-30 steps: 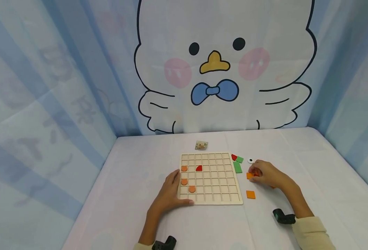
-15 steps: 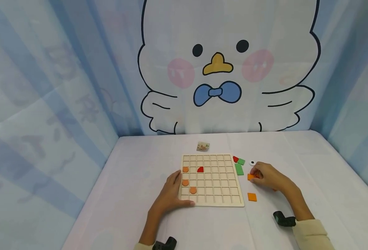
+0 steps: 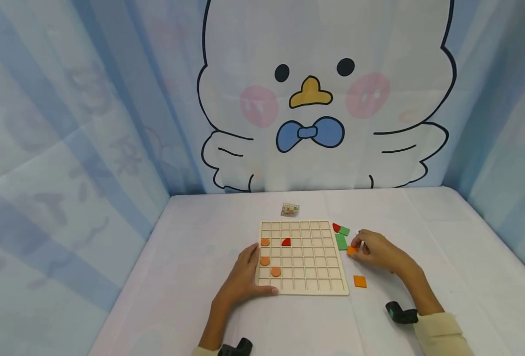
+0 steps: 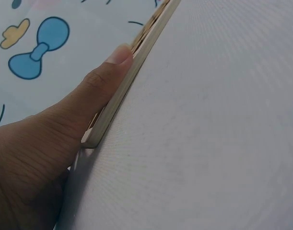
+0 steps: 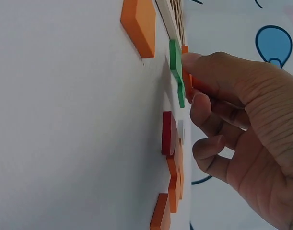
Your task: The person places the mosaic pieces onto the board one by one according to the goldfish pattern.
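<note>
A wooden grid board (image 3: 311, 258) lies on the white table; orange discs (image 3: 276, 272) and a red quarter-round piece (image 3: 286, 242) sit in its cells. My left hand (image 3: 239, 277) rests at its near left corner, fingers along the left side and the straight thumb (image 4: 100, 79) on the front edge. To the right of the board, my right hand (image 3: 383, 251) pinches an orange square tile (image 5: 186, 79) between thumb and fingertips, just above the table. Close by lie green pieces (image 3: 341, 242) and a small red piece (image 3: 336, 227).
Another orange tile (image 3: 359, 281) lies nearer the front, right of the board. Under the right hand are a red piece (image 5: 167, 134) and several orange pieces (image 5: 173, 194). A white round piece (image 3: 357, 232) is mostly hidden. Behind the board sits a small patterned packet (image 3: 290, 209).
My right hand has moved slightly left toward the board, carrying the orange square tile away from the red piece. The left hand stays at the board's corner. The head view has shifted a little.
</note>
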Tool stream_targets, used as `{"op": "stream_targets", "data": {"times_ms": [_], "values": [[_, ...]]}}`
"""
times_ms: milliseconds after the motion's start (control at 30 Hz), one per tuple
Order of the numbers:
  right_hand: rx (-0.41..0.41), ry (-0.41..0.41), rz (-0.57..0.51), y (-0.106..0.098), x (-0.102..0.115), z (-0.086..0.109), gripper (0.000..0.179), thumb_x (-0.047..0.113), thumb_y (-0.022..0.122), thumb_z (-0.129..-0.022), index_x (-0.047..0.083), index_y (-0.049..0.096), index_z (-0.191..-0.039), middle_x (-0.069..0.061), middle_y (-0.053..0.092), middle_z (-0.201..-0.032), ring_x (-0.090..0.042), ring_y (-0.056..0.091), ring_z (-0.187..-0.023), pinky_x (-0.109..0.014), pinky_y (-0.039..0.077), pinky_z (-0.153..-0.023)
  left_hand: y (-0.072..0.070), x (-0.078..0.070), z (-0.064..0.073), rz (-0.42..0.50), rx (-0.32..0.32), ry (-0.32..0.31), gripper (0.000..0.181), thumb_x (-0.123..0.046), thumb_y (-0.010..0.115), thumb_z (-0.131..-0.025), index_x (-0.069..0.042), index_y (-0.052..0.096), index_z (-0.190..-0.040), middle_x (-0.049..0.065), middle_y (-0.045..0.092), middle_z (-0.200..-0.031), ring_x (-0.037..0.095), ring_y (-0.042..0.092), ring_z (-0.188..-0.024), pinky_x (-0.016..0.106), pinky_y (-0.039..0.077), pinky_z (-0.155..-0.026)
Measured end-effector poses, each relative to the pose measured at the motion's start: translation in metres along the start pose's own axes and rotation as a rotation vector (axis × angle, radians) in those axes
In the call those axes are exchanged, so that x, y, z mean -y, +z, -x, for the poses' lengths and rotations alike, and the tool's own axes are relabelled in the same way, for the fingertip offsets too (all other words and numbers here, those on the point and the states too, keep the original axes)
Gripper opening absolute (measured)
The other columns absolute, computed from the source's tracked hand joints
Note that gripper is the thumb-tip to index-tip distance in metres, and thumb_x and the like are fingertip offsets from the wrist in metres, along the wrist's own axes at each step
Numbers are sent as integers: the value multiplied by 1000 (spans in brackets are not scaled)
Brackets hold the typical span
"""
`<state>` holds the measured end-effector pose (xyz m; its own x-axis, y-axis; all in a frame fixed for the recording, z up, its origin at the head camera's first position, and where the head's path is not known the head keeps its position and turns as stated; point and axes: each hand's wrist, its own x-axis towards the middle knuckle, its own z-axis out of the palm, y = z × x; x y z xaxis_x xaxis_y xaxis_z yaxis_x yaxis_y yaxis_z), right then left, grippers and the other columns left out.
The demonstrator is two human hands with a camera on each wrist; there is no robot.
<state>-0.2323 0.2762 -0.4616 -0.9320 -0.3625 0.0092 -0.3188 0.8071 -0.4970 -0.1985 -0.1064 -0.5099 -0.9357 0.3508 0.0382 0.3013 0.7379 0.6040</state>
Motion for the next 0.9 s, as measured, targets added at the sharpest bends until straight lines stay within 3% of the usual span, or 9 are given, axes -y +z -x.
{"op": "stream_targets", "data": {"times_ms": [333,600,900], "values": [[-35,-109,46,6,15,-13,20,18,77,-84,7,66,-96,0,58,-87,-8,46,-69,-19,41,-57,-1,-2,-3,-12,-3,-2,129,-72,77,-62,-7,18,-156,9,17,-163,27,19,-150,48,29,-118],[-38,-186,13,21,31,-25,20,20,75,-85,7,66,-97,0,60,-91,-4,46,-67,-18,44,-60,0,1,-1,-7,1,-8,129,-71,78,-63,-7,17,-156,8,16,-163,27,18,-150,48,28,-119],[3,-167,13,36,48,-37,18,24,74,-87,11,66,-97,3,57,-91,-5,47,-66,-18,45,-60,0,0,0,1,10,-4,129,-71,78,-63,-7,16,-156,8,15,-163,27,17,-150,48,27,-119]]}}
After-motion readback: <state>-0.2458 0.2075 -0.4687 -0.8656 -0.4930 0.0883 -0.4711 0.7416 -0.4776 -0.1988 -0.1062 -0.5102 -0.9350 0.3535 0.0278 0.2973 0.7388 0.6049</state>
